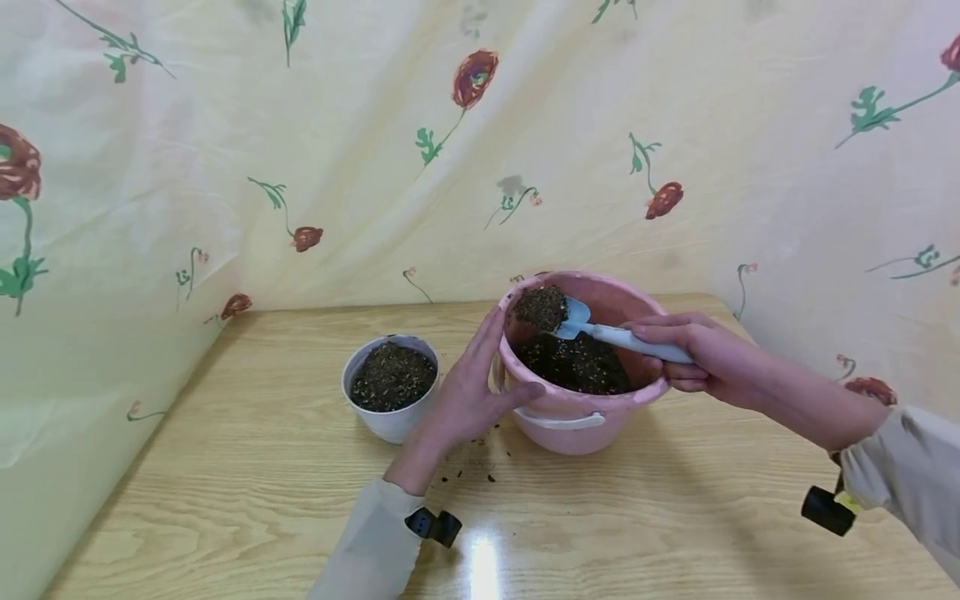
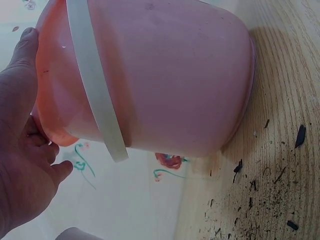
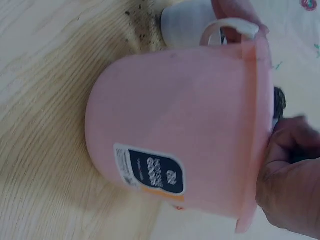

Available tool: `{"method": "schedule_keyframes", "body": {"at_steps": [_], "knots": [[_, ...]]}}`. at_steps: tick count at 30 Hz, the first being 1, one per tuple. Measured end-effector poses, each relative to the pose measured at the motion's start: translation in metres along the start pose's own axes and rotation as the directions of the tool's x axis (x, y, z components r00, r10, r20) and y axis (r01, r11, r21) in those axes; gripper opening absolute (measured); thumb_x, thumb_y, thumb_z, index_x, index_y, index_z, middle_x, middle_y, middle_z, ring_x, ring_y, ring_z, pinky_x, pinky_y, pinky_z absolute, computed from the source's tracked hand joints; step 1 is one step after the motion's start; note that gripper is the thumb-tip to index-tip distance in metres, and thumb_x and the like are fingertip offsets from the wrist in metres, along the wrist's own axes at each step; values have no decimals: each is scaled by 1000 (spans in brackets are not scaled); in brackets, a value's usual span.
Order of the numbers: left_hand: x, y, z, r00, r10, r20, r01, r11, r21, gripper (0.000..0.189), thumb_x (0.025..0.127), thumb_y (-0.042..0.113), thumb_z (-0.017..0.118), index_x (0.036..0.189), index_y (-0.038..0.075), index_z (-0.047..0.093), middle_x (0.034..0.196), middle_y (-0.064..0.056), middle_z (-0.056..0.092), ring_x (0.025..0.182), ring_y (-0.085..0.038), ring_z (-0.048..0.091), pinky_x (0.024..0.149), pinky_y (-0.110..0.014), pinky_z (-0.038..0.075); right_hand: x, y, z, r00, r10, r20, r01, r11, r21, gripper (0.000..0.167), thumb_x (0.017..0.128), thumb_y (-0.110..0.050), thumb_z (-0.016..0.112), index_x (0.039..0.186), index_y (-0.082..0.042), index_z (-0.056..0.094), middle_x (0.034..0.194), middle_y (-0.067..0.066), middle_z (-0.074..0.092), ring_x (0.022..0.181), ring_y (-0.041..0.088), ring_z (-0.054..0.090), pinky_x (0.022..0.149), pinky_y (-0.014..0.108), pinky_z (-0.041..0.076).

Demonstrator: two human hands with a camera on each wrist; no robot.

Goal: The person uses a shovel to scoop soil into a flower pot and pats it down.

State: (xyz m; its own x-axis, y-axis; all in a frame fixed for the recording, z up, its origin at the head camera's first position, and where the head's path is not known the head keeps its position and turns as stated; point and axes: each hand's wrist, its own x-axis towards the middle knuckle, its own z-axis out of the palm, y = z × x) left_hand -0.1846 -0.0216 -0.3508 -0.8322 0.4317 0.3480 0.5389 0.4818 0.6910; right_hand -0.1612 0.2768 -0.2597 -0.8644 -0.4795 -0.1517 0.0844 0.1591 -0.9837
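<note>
- A pink bucket (image 1: 577,425) is seen on the wooden table (image 1: 262,500), toward its far right, just beside a small white pot (image 1: 390,421); dark soil fills the lower part of the bucket.
- The bucket is round and smooth-walled, with a white handle (image 2: 95,95) folded down against its side; a dark label (image 3: 150,172) is shown on its wall in the right wrist view.
- A small scoop (image 1: 600,329) with a pale handle and a light blue blade is held over the bucket, and a heap of soil is carried on the blade near the far rim.
- The scoop's handle is gripped by the right hand (image 1: 693,354), fingers curled round it.
- The bucket's left side is touched by the left hand (image 1: 468,387), fingers straight along the wall and thumb laid on the rim.
- One bucket, one scoop and one pot are counted; the pot is filled nearly to the brim with soil.
- Loose crumbs of soil (image 2: 270,190) are scattered on the table by the bucket's base.
</note>
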Motion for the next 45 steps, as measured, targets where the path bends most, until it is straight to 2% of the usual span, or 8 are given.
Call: {"method": "schedule_keyframes", "body": {"at_steps": [5, 11, 15, 24, 32, 39, 45], "knots": [[-1, 0, 0, 1000, -2, -10, 2, 1000, 9, 104, 80, 69, 60, 155, 33, -2, 157, 23, -6, 145, -21, 16, 110, -50, 29, -4, -3, 6, 1000, -17, -13, 18, 995, 95, 25, 104, -16, 43, 93, -8, 65, 69, -1, 51, 47, 21, 8, 45, 33, 6], [-1, 0, -1, 1000, -7, -15, 7, 1000, 13, 104, 79, 70, 59, 155, 32, -1, 158, 21, -4, 145, -21, 18, 110, -50, 29, -12, -13, 13, 999, -16, 27, 11, 981, 195, 23, 105, -17, 38, 93, -4, 53, 72, 0, 49, 47, 16, 10, 45, 29, 8], [-1, -1, 0, 1000, -5, -21, 6, 1000, 19, 103, 79, 71, 58, 155, 33, -1, 158, 20, -3, 145, -21, 18, 109, -51, 30, -17, -18, 18, 999, -13, 43, 2, 970, 242, 22, 106, -18, 37, 96, -4, 50, 75, 1, 49, 48, 14, 14, 47, 28, 11], [-1, -1, -1, 999, -34, 8, 35, 998, -45, 105, 78, 70, 61, 155, 33, -1, 158, 22, -4, 145, -16, 14, 112, -48, 26, -23, -18, 38, 999, -34, -43, 43, 973, 227, 24, 105, -24, 41, 104, -1, 47, 77, 1, 49, 49, 16, 16, 49, 29, 14], [-1, 3, -1, 999, -19, 30, 22, 993, -120, 102, 82, 63, 63, 155, 31, 0, 158, 19, -3, 146, -13, 10, 114, -47, 24, -25, -16, 46, 998, -15, -64, 32, 959, 280, 28, 105, -25, 42, 110, 2, 40, 78, 0, 47, 51, 13, 17, 51, 27, 17], [-1, 5, -5, 999, -28, 33, 31, 995, -91, 101, 81, 64, 62, 155, 33, 1, 159, 17, -2, 146, -16, 11, 114, -47, 23, -26, -15, 50, 997, -37, -68, 54, 962, 269, 28, 105, -25, 42, 113, 1, 38, 80, 1, 46, 51, 14, 16, 51, 28, 17], [-3, 3, -14, 998, -51, 20, 53, 995, -80, 97, 84, 58, 65, 153, 35, 1, 160, 10, 1, 146, -17, 10, 115, -46, 19, -22, -15, 58, 997, -52, -59, 65, 968, 243, 32, 105, -26, 42, 120, 1, 35, 80, 0, 44, 51, 13, 17, 51, 27, 16]]}}
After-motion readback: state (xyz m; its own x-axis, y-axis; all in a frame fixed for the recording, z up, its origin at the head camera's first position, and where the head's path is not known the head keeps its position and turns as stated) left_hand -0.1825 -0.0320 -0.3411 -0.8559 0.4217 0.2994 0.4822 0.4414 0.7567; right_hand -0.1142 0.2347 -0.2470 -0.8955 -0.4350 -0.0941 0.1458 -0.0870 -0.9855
